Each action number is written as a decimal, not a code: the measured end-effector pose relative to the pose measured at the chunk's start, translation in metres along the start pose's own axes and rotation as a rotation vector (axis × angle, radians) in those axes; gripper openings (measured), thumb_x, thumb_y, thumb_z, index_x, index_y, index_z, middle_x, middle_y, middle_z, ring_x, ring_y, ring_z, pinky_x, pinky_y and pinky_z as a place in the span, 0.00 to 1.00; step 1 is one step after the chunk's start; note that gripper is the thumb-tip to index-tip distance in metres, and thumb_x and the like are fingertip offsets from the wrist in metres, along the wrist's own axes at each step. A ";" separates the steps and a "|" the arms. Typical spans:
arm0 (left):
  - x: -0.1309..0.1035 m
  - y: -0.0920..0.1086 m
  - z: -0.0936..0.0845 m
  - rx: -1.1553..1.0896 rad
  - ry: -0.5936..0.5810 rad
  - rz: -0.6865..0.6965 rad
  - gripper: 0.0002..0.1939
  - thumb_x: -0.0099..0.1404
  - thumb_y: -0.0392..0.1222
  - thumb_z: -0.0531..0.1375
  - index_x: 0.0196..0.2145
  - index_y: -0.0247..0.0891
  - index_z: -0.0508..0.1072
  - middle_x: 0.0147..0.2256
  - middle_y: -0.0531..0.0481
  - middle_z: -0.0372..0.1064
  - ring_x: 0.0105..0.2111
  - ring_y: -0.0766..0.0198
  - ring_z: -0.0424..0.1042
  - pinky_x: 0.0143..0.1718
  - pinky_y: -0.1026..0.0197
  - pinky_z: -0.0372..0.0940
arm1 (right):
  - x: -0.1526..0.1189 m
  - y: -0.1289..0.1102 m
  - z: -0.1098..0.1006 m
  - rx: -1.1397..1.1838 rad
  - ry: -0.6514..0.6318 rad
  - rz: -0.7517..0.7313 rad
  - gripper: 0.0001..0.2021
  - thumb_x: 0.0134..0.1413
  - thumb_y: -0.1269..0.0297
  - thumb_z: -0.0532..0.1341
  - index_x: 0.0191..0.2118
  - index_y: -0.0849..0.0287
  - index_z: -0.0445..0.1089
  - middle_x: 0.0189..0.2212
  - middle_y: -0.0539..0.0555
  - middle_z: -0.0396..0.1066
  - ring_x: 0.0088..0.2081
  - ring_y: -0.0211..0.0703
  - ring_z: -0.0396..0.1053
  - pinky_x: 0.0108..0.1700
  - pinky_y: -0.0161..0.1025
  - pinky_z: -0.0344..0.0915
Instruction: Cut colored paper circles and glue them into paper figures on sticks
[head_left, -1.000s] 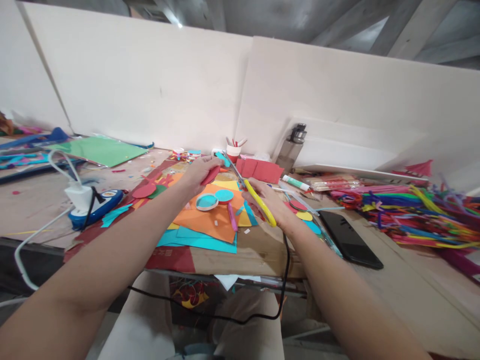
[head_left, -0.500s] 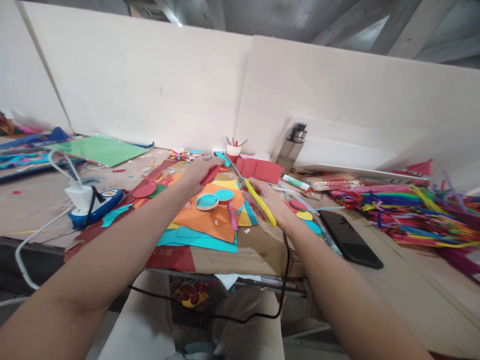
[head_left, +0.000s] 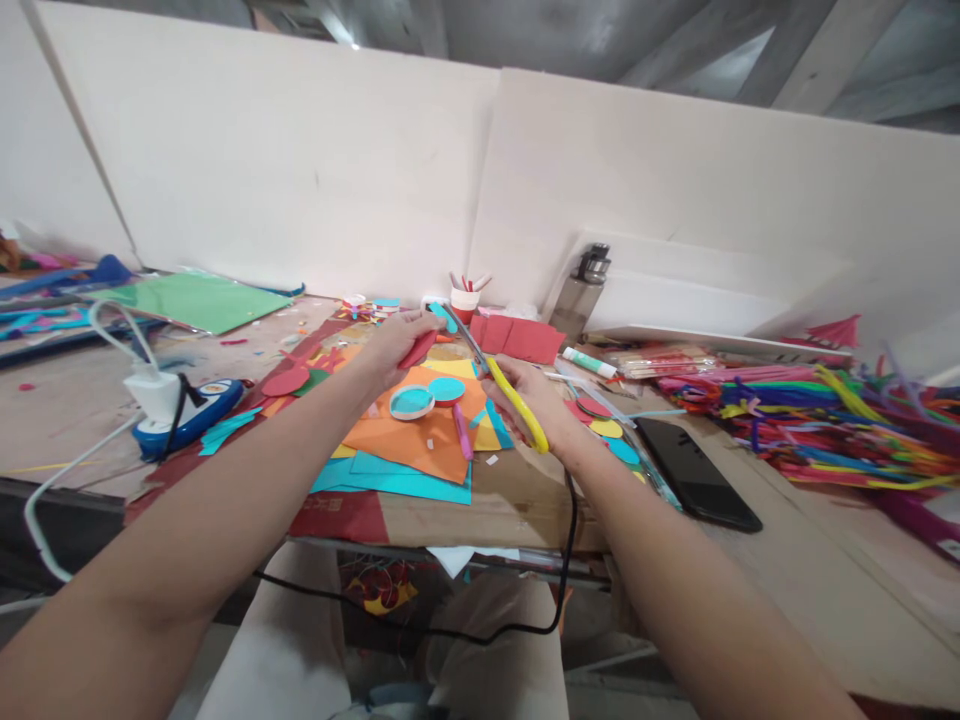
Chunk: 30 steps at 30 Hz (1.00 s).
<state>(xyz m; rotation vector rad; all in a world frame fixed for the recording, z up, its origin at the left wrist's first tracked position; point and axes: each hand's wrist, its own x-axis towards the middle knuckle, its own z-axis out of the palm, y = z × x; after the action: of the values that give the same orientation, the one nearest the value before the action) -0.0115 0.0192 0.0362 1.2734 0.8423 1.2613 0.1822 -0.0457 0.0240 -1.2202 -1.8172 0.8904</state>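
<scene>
In my right hand (head_left: 529, 390) are scissors (head_left: 519, 402) with yellow handles, their blades pointing up and left. My left hand (head_left: 399, 345) is closed on a piece of red paper (head_left: 418, 350). By its fingertips a small strip of blue paper (head_left: 444, 317) shows beside the scissor blades; whether the fingers pinch it too I cannot make out. Below the hands lie orange paper (head_left: 390, 440), blue sheets (head_left: 397, 480), a round lid-like piece with a blue centre (head_left: 412, 402), a blue disc (head_left: 447, 390) and a pink marker (head_left: 463, 432).
A phone (head_left: 697, 475), a glue stick (head_left: 590, 361) and a bottle (head_left: 580, 295) are on the right, with pipe cleaners (head_left: 795, 400) beyond. To the left stands a blue power strip (head_left: 187, 415) with a plugged-in charger. A black cable (head_left: 571, 540) hangs over the table edge.
The view has shifted very slightly. Both hands keep nearly the same pose, with the scissors and red paper still held.
</scene>
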 end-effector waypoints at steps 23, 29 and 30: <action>-0.005 -0.027 0.017 0.066 -0.230 0.090 0.13 0.55 0.46 0.67 0.23 0.33 0.73 0.28 0.49 0.72 0.29 0.70 0.68 0.33 0.68 0.61 | 0.015 0.009 0.012 0.540 0.238 -0.061 0.24 0.40 0.56 0.70 0.44 0.53 0.62 0.17 0.38 0.61 0.13 0.30 0.58 0.13 0.28 0.54; -0.008 -0.023 0.017 -0.001 -0.345 0.065 0.13 0.57 0.46 0.66 0.37 0.35 0.78 0.31 0.50 0.73 0.29 0.72 0.68 0.32 0.70 0.61 | 0.011 0.000 0.004 0.768 0.016 0.094 0.16 0.41 0.63 0.68 0.35 0.56 0.62 0.17 0.41 0.59 0.16 0.29 0.56 0.16 0.27 0.52; -0.009 -0.022 0.017 -0.020 -0.362 0.054 0.14 0.57 0.46 0.67 0.39 0.35 0.78 0.31 0.50 0.73 0.30 0.72 0.69 0.32 0.70 0.61 | 0.011 0.000 0.003 0.816 -0.021 0.116 0.15 0.40 0.66 0.68 0.33 0.57 0.62 0.18 0.42 0.59 0.17 0.28 0.55 0.16 0.26 0.51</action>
<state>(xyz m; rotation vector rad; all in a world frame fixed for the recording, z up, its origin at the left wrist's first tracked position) 0.0079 0.0104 0.0165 1.4602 0.5372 1.0340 0.1769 -0.0355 0.0252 -0.7795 -1.1809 1.5116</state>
